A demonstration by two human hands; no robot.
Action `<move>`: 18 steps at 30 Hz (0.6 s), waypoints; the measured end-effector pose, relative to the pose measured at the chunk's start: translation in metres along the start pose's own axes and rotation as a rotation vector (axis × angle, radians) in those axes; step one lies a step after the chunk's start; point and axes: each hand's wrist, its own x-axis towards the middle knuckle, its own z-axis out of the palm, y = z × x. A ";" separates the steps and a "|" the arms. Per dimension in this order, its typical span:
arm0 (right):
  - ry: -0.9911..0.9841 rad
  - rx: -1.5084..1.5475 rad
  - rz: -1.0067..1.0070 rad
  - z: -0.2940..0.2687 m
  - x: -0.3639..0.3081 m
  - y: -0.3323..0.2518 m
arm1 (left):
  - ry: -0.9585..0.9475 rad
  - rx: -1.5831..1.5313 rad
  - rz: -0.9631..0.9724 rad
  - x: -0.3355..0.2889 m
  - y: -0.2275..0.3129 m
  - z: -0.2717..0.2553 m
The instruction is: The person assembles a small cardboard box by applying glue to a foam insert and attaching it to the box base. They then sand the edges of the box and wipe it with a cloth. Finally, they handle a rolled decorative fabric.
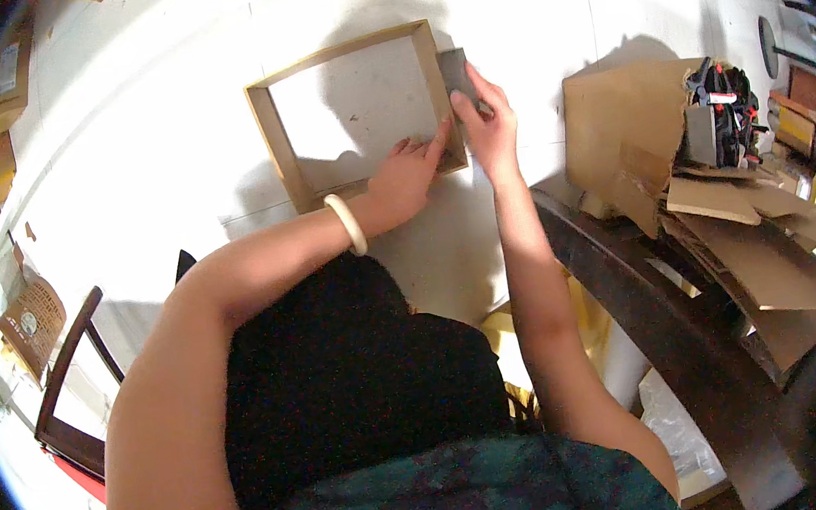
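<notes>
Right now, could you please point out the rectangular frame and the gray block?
Rectangular frame (277, 147), head view: the middle of its left wall.
Gray block (454, 69), head view: its uncovered upper part.

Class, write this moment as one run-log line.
left hand: at right side of tan frame | right hand: holding grey block just outside that side

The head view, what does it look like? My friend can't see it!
Someone's right hand holds a small gray block beside a brown rectangular frame, while the left hand points a finger at the frame's right side. A pale bracelet circles the left wrist, and a cardboard box stands off to the right.
</notes>
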 end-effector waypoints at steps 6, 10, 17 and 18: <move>-0.027 -0.202 -0.118 -0.003 -0.104 0.012 | -0.042 0.104 -0.120 -0.016 -0.015 -0.047; 0.012 -0.166 -0.085 0.022 -0.086 -0.003 | 0.022 0.090 -0.069 -0.015 -0.032 -0.047; 0.029 0.069 -0.103 0.062 0.054 -0.003 | 0.007 0.126 0.026 -0.005 -0.033 -0.040; 0.022 0.082 -0.120 0.056 0.036 0.003 | -0.033 0.113 -0.011 -0.004 -0.030 -0.042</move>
